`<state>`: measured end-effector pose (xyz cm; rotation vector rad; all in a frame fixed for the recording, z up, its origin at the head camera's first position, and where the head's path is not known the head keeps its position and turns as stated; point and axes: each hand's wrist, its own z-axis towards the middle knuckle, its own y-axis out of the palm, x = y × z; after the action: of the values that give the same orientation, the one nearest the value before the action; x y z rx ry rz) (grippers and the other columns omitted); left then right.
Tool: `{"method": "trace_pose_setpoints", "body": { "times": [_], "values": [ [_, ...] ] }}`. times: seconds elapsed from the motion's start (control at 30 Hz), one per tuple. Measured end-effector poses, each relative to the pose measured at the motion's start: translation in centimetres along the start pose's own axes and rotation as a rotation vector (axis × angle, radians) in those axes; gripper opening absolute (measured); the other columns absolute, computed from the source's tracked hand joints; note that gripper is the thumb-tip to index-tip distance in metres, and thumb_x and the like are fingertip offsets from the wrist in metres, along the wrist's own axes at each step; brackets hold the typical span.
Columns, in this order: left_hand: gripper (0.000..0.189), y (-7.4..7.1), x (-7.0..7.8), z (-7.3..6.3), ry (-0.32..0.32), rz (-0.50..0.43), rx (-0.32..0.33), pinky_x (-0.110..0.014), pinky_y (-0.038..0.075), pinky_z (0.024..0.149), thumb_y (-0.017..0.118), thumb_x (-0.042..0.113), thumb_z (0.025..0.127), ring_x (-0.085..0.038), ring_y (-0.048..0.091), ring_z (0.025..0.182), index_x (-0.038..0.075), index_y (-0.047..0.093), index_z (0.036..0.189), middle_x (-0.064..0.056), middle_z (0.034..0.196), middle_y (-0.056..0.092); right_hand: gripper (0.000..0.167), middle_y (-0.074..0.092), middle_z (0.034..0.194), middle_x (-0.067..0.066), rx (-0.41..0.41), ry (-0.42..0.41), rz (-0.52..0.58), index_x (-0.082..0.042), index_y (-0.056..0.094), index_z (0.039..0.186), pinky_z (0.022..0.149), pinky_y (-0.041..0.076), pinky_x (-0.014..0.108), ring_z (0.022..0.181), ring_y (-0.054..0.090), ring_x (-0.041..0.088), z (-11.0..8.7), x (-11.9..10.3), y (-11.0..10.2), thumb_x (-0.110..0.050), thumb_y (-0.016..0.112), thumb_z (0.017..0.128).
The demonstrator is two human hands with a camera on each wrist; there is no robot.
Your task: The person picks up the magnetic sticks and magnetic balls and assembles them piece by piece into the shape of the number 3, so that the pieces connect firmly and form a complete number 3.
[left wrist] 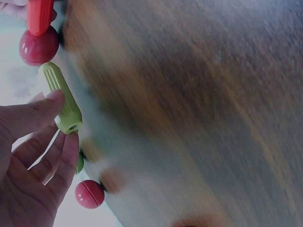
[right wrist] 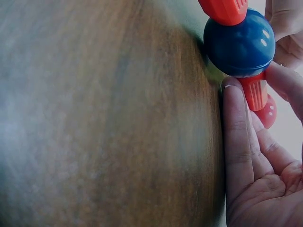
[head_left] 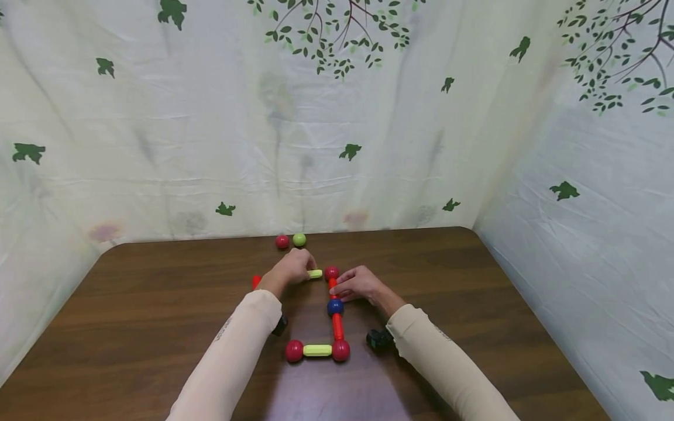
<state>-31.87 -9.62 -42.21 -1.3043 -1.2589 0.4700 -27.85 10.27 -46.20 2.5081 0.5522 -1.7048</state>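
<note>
Yellow-green ribbed plastic stick [left wrist: 70, 108]: left hand [head_left: 292, 269] pinches it, thumb against fingertips, end just beside glossy red ball [head_left: 332, 273]. Right hand [head_left: 361, 284] pinches ribbed red rod [head_left: 332, 284] joining that ball to glossy blue ball [head_left: 335, 307]. Risk: off-axis push may skew joints.

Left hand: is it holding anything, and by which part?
Yes: the left hand holds the green rod, its thumb near the rod's middle and fingers toward the end away from the red rod.
</note>
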Motion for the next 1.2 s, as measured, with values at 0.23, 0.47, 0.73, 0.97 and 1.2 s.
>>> {"method": "trace_pose_setpoints", "body": {
  "times": [0.23,0.47,0.73,0.97,1.2],
  "values": [
    [0.017,0.16,0.33,0.03,-0.001,0.008,-0.010,-0.037,0.050,0.083,0.067,-0.004,0.081,-0.022,0.056,0.084,0.005,0.072,0.095,-0.008,0.091,0.065,0.023,0.071,0.083,0.011,0.004,0.005,-0.024,0.004,0.069,0.097,0.068,0.056,0.033,0.070,0.069,0.018,-0.14,-0.09,0.07,-0.007,0.078,0.079],
    [0.017,0.11,0.38,0.05,-0.006,-0.003,-0.020,-0.036,0.049,0.083,0.067,-0.003,0.082,-0.022,0.055,0.084,0.006,0.072,0.096,-0.008,0.091,0.065,0.022,0.071,0.082,0.010,0.008,0.007,-0.020,0.004,0.069,0.096,0.068,0.056,0.033,0.070,0.069,0.018,-0.11,-0.06,0.05,-0.006,0.079,0.079],
    [0.018,0.13,0.13,0.11,-0.001,-0.027,-0.028,-0.037,0.049,0.086,0.066,-0.003,0.083,-0.023,0.056,0.087,0.005,0.072,0.098,-0.008,0.093,0.065,0.022,0.071,0.083,0.011,0.008,0.002,-0.023,0.004,0.069,0.096,0.068,0.057,0.033,0.070,0.069,0.018,-0.14,-0.11,-0.07,-0.006,0.079,0.079],
    [0.018,0.13,0.12,0.13,0.004,-0.028,-0.030,-0.037,0.049,0.086,0.067,-0.002,0.084,-0.022,0.056,0.087,0.005,0.071,0.100,-0.008,0.094,0.065,0.022,0.072,0.083,0.011,0.009,0.001,-0.025,0.004,0.069,0.096,0.068,0.056,0.033,0.070,0.069,0.018,-0.05,0.01,-0.06,-0.007,0.078,0.079],
    [0.018,0.05,0.14,-0.11,0.036,-0.008,-0.020,-0.037,0.048,0.086,0.066,-0.002,0.082,-0.023,0.057,0.087,0.005,0.071,0.098,-0.007,0.092,0.066,0.021,0.071,0.082,0.011,0.010,0.002,-0.019,0.004,0.069,0.095,0.068,0.057,0.033,0.070,0.069,0.018,-0.05,0.07,-0.08,-0.006,0.078,0.079]
  ]
}}
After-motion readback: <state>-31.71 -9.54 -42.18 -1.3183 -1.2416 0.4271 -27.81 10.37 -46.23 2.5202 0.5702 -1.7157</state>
